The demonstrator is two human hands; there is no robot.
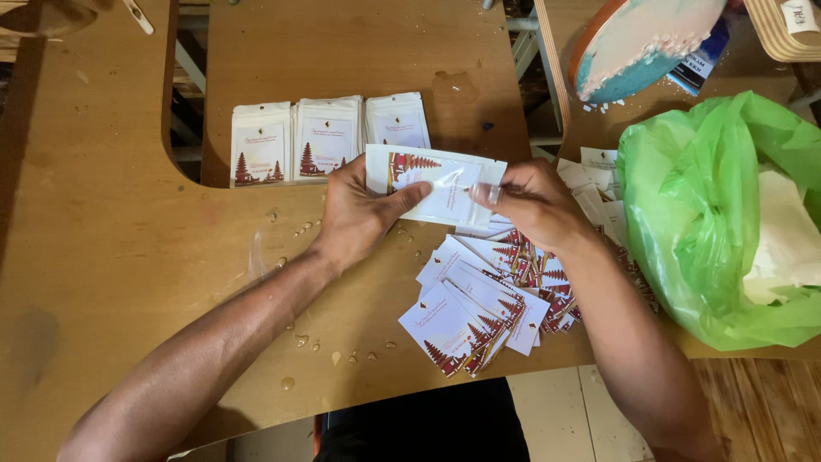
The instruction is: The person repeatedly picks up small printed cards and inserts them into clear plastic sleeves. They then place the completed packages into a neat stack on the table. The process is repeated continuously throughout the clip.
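Sitting over a big brown wooden table, a person holds one small clear pouch up with both hands. Off to the side slumps a big green plastic bag with something white inside. Below the hands lies a spread of printed cards, and past them a row of three filled white pouches.

The left hand pinches the pouch's left end. The right hand pinches its right end. A card seems to be going in, or is just in. I think the next move needs a gentle push and a neat seal.

The right fingertips hide the pouch's opening. The round blue thing at the top is cut off. Little drops dot the table.
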